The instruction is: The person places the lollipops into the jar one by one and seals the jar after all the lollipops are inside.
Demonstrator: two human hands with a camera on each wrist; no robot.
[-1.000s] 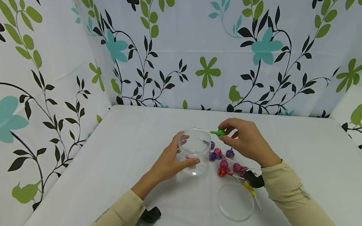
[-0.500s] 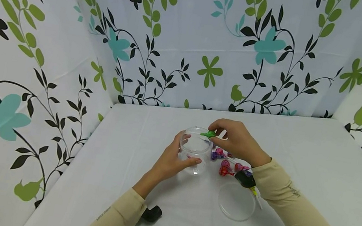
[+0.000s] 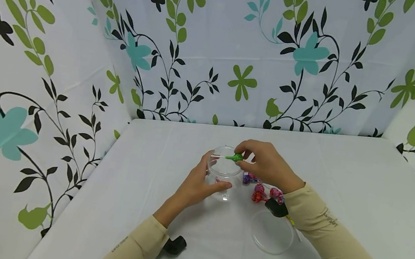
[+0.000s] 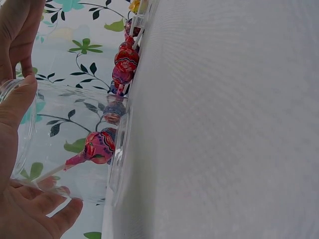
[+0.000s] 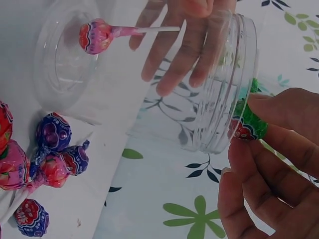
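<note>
Left hand: the left hand (image 3: 197,187) was wrapped round the clear jar (image 3: 221,173), fingers curled on its wall, keeping it upright on the white table (image 3: 347,180).
Right hand: the right hand (image 3: 265,163) was pinching a green lollipop (image 3: 234,157) between thumb and fingertips, right at the jar's rim, stick pointing left across the mouth.
Inside the jar: one pink-wrapped lollipop (image 5: 95,36) lay at the bottom.
How I'd do it: honestly, tip the green one so it goes in end-first and only let go once the head has cleared the rim. Sideways like that, I reckon it could catch on the edge. Keeping a firm hold on the jar looked smart too, since it seemed light.
Loose pile: just right of the jar sat the rest of the lollipops (image 3: 263,191), red, pink and purple. I counted maybe six or seven, plus a yellow one half hidden by the sleeve.
Lid: one clear lid (image 3: 272,232), flat on the table, nearer and to the right.
Jars: just the one.
</note>
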